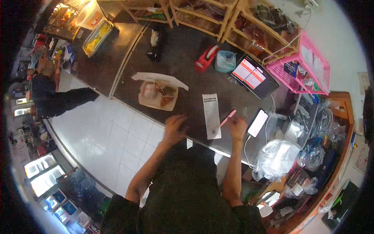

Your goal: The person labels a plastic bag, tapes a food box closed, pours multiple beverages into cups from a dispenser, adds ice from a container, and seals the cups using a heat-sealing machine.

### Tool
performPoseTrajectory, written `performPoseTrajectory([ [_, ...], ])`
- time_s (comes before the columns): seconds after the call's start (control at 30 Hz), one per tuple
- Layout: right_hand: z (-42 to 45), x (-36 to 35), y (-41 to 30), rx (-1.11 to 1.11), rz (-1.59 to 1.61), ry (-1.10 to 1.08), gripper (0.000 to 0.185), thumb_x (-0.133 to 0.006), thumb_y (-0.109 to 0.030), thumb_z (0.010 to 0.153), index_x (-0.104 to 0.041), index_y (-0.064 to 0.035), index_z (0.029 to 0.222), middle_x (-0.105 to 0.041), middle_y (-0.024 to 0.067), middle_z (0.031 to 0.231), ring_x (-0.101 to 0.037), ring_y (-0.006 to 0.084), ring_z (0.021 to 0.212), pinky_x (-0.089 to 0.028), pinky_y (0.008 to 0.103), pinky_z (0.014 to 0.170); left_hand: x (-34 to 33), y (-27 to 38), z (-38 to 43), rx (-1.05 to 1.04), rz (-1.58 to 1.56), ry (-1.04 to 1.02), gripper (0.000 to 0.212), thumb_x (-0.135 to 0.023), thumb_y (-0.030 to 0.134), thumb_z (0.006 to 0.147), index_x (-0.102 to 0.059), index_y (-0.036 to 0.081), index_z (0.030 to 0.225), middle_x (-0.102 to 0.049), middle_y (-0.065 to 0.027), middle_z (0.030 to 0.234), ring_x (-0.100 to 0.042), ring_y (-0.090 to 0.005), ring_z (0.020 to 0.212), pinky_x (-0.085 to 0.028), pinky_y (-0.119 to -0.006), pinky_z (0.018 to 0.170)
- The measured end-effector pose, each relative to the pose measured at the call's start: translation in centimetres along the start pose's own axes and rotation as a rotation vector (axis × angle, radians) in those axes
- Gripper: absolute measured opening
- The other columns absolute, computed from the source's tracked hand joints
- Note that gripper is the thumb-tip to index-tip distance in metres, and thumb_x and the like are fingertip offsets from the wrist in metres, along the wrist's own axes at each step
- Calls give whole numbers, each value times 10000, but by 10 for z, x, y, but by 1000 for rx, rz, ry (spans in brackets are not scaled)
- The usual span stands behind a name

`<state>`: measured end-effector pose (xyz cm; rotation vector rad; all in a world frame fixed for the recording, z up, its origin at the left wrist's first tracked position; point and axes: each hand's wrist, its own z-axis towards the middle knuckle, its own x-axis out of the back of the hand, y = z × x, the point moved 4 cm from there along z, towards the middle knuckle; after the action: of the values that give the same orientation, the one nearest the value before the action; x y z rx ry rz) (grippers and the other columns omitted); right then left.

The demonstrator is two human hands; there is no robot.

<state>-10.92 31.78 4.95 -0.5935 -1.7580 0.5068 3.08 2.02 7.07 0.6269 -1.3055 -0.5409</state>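
Note:
A pink pen (228,117) is held in my right hand (237,126), its tip close to the lower right edge of a printed paper slip (211,112) that lies on the dark counter. My left hand (175,127) hovers at the counter's near edge, slightly blurred, fingers apart, with nothing seen in it. Beyond it stands a food box (143,102) with its lid raised; inside are a white wrapped item (150,90) and brown food (167,101). To the right of my right hand lies a lit smartphone (258,123) with a cable plugged in.
Behind the slip are a red tape dispenser (206,58), a blue container (225,61), a tablet (253,76) and a pink basket (299,65). Plastic bags (276,159) crowd the right. A food tray (98,38) stands at the far left, near another person (52,93).

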Motion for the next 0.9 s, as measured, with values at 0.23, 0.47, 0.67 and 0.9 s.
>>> performPoseTrajectory([
  [0.23, 17, -98, -211, 466, 90, -130, 307, -758, -293, 775, -735, -37, 943, -696, 191, 878, -695, 335, 814, -539, 409, 719, 168, -156, 64, 105, 234, 477, 423, -751, 179, 827, -613, 26, 1197, -656, -167, 1139, -592, -354, 1113, -448, -429, 975],
  [0.47, -26, -197, -293, 407, -166, 62, 280, -653, -253, 821, -710, -15, 956, -690, 207, 916, -677, 385, 872, -526, 481, 827, 175, -191, 97, 223, -254, 203, 453, -746, 125, 848, -596, -3, 1255, -668, -169, 1119, -650, -226, 1021, -521, -370, 876],
  [0.67, -25, -253, -271, 159, -236, -143, 247, -659, -275, 816, -713, -64, 933, -698, 196, 850, -682, 383, 759, -536, 481, 780, 180, -207, 101, 83, -122, 98, 272, -697, 65, 896, -644, 2, 1156, -707, -123, 952, -677, -173, 888, -537, -304, 756],
  [0.9, -47, -96, -286, 191, -39, 549, 367, -682, -180, 769, -622, -56, 1110, -655, 176, 981, -619, 383, 994, -512, 490, 867, 197, -214, 104, -127, 118, 65, 192, -707, 50, 854, -674, 12, 1040, -686, -144, 880, -679, -226, 790, -512, -326, 709],
])
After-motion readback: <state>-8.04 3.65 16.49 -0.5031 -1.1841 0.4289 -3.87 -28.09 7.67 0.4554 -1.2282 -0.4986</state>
